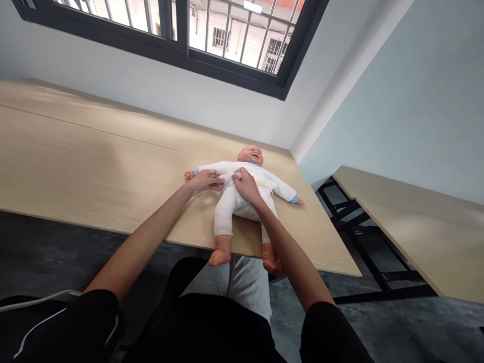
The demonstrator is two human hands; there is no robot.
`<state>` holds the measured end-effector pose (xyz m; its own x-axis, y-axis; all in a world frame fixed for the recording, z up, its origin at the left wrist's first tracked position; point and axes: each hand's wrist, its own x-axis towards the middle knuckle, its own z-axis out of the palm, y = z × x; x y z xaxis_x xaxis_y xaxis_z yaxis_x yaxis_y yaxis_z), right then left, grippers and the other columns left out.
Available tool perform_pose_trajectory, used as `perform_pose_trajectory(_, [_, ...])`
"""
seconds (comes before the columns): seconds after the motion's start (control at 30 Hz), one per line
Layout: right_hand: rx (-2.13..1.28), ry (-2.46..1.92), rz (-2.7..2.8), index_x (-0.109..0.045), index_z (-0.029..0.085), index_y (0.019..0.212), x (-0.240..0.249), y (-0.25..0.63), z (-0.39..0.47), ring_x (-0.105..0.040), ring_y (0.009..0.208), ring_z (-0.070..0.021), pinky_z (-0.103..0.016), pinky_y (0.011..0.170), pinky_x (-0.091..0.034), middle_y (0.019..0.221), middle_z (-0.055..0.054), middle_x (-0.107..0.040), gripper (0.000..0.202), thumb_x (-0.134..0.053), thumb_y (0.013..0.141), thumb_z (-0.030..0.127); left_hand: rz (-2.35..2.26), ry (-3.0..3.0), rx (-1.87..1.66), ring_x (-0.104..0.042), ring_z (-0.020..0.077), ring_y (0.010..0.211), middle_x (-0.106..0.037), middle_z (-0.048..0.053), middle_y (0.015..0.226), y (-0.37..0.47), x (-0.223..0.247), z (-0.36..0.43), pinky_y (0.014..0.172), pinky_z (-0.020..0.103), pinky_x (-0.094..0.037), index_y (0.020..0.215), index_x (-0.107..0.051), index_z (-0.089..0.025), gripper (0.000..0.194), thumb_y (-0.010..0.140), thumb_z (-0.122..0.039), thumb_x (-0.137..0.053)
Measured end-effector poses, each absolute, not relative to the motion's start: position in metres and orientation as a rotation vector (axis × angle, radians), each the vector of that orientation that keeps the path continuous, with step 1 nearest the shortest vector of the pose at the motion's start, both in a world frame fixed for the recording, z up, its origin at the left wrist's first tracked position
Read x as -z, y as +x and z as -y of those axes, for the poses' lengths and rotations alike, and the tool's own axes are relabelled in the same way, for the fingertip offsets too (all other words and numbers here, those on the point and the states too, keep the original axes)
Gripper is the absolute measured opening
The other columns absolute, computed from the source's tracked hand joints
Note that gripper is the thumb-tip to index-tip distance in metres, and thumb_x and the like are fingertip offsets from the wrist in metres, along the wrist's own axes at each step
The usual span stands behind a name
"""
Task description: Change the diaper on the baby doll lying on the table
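A baby doll (250,155) lies on its back on the wooden table (143,161), its head toward the wall and its feet over the front edge. It wears a white top (245,168) with blue cuffs and white trousers (226,209). At the doll's waist, my left hand (207,181) pinches the white cloth on the left side. Close beside it, my right hand (245,184) has its fingers closed on the same white cloth near the belly. The doll's arms are spread out to both sides.
Behind the table are a wall and a dark-framed window (234,65) with bars. A second wooden table (408,217) with black metal legs (372,252) stands at the right. A white cable (41,301) runs at the lower left.
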<state>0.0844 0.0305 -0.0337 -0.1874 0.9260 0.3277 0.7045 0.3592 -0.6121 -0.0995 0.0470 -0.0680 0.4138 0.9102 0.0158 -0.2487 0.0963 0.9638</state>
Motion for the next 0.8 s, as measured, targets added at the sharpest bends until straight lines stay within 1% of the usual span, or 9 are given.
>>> perform_pose_trajectory(0.07, [-0.470,-1.377,1.920,-0.050,0.020,0.087,0.034,0.084,-0.031,-0.058,0.091,-0.0225,-0.033,0.083,-0.043,0.096,-0.006,-0.064,0.007,-0.044,0.086,0.021,-0.720,1.181,-1.002,-0.067,0.0130,0.069,-0.067,0.000,0.074,-0.101,0.067,-0.046,0.067,0.026,-0.055,0.093,-0.059,-0.013,0.042,0.061,-0.019,-0.086])
perform_pose_trajectory(0.13, [-0.515,-1.360,1.883,-0.051,0.020,0.090,0.034,0.084,-0.032,-0.058,0.093,-0.0223,-0.034,0.086,-0.044,0.098,-0.006,-0.064,0.009,-0.044,0.085,0.021,-0.708,1.199,-1.021,-0.067,0.0133,0.072,-0.067,-0.002,0.079,-0.101,0.065,-0.045,0.069,0.027,-0.055,0.104,-0.055,-0.018,0.055,0.059,-0.018,-0.086])
perform_pose_trajectory(0.2, [-0.552,-1.365,1.852,-0.052,0.018,0.094,0.033,0.084,-0.032,-0.058,0.095,-0.0226,-0.034,0.088,-0.044,0.102,-0.008,-0.064,0.012,-0.046,0.084,0.021,-0.708,1.234,-1.028,-0.067,0.0132,0.074,-0.067,-0.004,0.081,-0.100,0.063,-0.044,0.069,0.028,-0.054,0.106,-0.051,-0.021,0.059,0.059,-0.019,-0.086])
perform_pose_trajectory(0.3, [-0.578,-1.386,1.827,-0.051,0.017,0.100,0.032,0.084,-0.032,-0.059,0.093,-0.0227,-0.034,0.086,-0.044,0.106,-0.009,-0.063,0.019,-0.047,0.082,0.020,-0.770,1.333,-1.031,-0.065,0.0131,0.073,-0.065,-0.004,0.079,-0.096,0.062,-0.042,0.068,0.027,-0.053,0.092,-0.050,-0.020,0.049,0.060,-0.029,-0.086])
perform_pose_trajectory(0.4, [-0.599,-1.384,1.818,-0.051,0.017,0.104,0.033,0.085,-0.033,-0.058,0.085,-0.0212,-0.033,0.083,-0.044,0.100,-0.007,-0.062,0.023,-0.049,0.081,0.020,-0.844,1.386,-1.038,-0.062,0.0124,0.069,-0.064,-0.002,0.073,-0.092,0.063,-0.042,0.067,0.027,-0.051,0.080,-0.053,-0.017,0.042,0.060,-0.035,-0.085])
perform_pose_trajectory(0.53, [-0.663,-1.371,1.795,-0.051,0.019,0.105,0.037,0.087,-0.035,-0.056,0.072,-0.0193,-0.030,0.071,-0.043,0.086,-0.002,-0.061,0.025,-0.048,0.079,0.020,-0.934,1.413,-1.038,-0.060,0.0118,0.065,-0.065,0.000,0.068,-0.092,0.066,-0.044,0.066,0.025,-0.048,0.072,-0.060,-0.015,0.034,0.060,-0.038,-0.082])
perform_pose_trajectory(0.63, [-0.710,-1.375,1.769,-0.050,0.020,0.104,0.039,0.087,-0.037,-0.055,0.066,-0.0195,-0.028,0.064,-0.040,0.074,0.002,-0.059,0.025,-0.048,0.079,0.021,-1.015,1.429,-1.026,-0.059,0.0112,0.061,-0.066,0.001,0.066,-0.096,0.067,-0.047,0.063,0.024,-0.046,0.068,-0.062,-0.015,0.029,0.061,-0.038,-0.078])
perform_pose_trajectory(0.7, [-0.700,-1.368,1.753,-0.049,0.020,0.103,0.040,0.088,-0.037,-0.056,0.066,-0.0195,-0.028,0.063,-0.040,0.072,0.002,-0.059,0.023,-0.048,0.080,0.021,-1.073,1.438,-1.004,-0.059,0.0116,0.060,-0.067,0.002,0.065,-0.100,0.066,-0.049,0.061,0.024,-0.046,0.064,-0.062,-0.015,0.027,0.061,-0.037,-0.077])
perform_pose_trajectory(0.8, [-0.606,-1.355,1.749,-0.049,0.020,0.101,0.041,0.090,-0.035,-0.058,0.069,-0.0191,-0.029,0.068,-0.042,0.076,0.001,-0.061,0.020,-0.047,0.081,0.019,-1.154,1.450,-0.955,-0.061,0.0138,0.061,-0.068,0.003,0.062,-0.109,0.063,-0.051,0.061,0.024,-0.047,0.061,-0.062,-0.016,0.023,0.059,-0.035,-0.076])
